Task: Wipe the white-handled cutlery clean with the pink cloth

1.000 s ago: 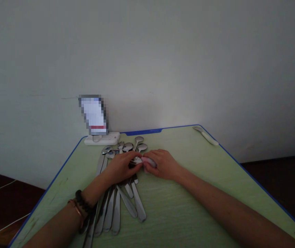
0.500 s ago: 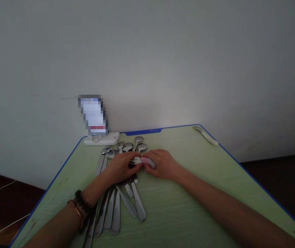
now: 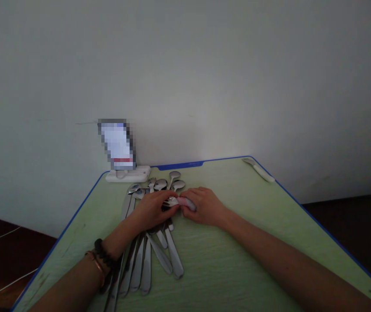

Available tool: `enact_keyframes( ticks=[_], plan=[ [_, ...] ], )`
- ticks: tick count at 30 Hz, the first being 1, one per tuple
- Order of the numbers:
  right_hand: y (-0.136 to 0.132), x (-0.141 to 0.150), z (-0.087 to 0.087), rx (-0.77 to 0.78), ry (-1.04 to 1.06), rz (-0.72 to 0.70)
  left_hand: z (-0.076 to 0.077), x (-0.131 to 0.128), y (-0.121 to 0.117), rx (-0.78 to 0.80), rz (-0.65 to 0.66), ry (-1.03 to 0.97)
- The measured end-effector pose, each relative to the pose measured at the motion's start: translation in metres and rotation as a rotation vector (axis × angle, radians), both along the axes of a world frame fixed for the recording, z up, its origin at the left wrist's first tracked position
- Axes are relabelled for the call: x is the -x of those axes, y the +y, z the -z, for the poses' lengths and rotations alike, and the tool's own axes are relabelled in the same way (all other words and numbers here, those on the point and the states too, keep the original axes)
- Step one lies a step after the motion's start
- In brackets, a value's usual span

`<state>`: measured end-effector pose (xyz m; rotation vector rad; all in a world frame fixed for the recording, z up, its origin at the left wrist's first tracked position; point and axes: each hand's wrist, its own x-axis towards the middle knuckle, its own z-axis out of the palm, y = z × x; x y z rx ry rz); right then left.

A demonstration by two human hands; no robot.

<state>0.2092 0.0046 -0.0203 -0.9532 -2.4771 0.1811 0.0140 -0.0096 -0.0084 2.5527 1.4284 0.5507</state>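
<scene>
A small fork (image 3: pixel 183 201) with a metal head and a pink and grey handle is held between my hands, tines to the left. My left hand (image 3: pixel 156 209) is closed around its head end, with the thumb and fingertips at the neck. The handle is gripped by my right hand (image 3: pixel 202 206), whose fingers are curled and touch my left fingertips. Under and around my left hand lies a pile of cutlery: several spoons (image 3: pixel 161 184), another fork (image 3: pixel 152 183), and metal handles (image 3: pixel 174 255) fanned toward me. My left forearm covers part of the pile.
A knife with a pale handle (image 3: pixel 262 174) lies at the far right corner of the green table (image 3: pixel 231 260), which has a blue edge. At the far left a phone with a blurred screen (image 3: pixel 118 145) stands on a white base (image 3: pixel 140 174). A wall rises behind.
</scene>
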Motion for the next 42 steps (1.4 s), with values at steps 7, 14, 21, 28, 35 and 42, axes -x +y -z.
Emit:
enact_keyframes(
  ticks=[7, 14, 21, 28, 35, 42],
  plan=[
    [0.004, -0.005, -0.003, 0.070, 0.021, -0.053, 0.001, 0.001, -0.002, -0.040, 0.046, -0.005],
    [0.015, -0.015, -0.005, 0.158, 0.101, -0.075, 0.004, 0.002, -0.003, -0.160, 0.049, -0.082],
    [0.021, -0.021, -0.007, 0.274, 0.163, -0.066, 0.006, 0.003, -0.002, -0.212, 0.026, -0.132],
    [0.024, -0.022, -0.010, 0.438, 0.222, -0.071, 0.008, 0.003, -0.003, -0.137, -0.105, -0.367],
    [0.023, -0.022, -0.009, 0.461, 0.224, -0.085, 0.009, 0.005, 0.001, -0.077, -0.091, -0.314],
    [0.021, -0.021, -0.008, 0.416, 0.193, -0.095, 0.010, 0.005, 0.002, -0.188, -0.046, -0.293]
  ],
)
